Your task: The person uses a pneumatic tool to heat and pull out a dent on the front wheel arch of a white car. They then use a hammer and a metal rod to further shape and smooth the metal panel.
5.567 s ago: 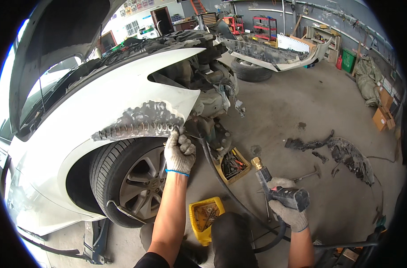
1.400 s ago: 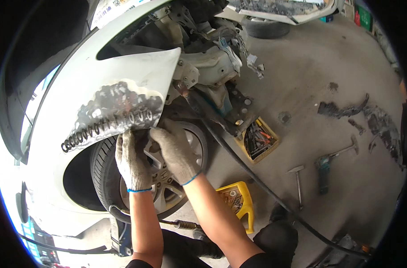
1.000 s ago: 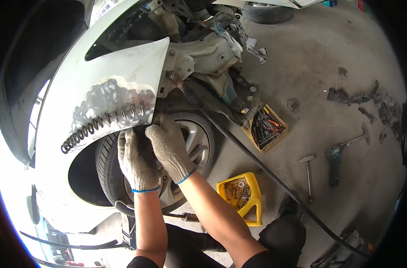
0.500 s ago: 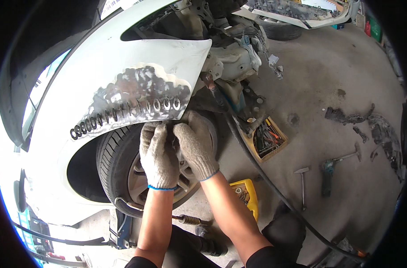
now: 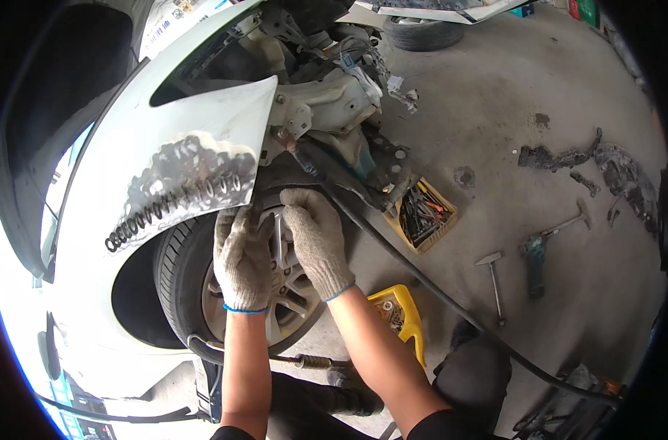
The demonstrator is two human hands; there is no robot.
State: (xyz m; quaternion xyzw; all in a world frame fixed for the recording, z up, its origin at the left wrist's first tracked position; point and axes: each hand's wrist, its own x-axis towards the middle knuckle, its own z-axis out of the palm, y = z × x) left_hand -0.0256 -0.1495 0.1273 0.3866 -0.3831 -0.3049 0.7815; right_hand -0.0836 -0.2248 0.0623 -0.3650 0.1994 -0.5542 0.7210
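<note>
Two gloved hands are raised to the lower edge of a white fender (image 5: 180,176), left of the frame's centre. The left hand (image 5: 242,257) is pressed up under the fender's rim, its fingers curled; whether anything is gripped inside them cannot be told. The right hand (image 5: 315,238) is set just beside it, fingers bent downward and closed loosely, and its grip is likewise hidden by the glove. Between the two hands a thin grey strip (image 5: 277,238) is seen, touched by both.

A patch of bare, sanded metal with a row of dark ring marks (image 5: 180,202) is spread across the fender above the hands. Behind the hands a tyre and alloy wheel (image 5: 275,293) are seen.

To the right, on the concrete floor, a yellow tray of tools (image 5: 422,213) is placed near the centre, a second yellow tray (image 5: 400,319) lower down beside the right forearm, and a hammer (image 5: 493,282) and a power tool (image 5: 533,257) further right. A black hose (image 5: 422,282) is run diagonally across the floor.
</note>
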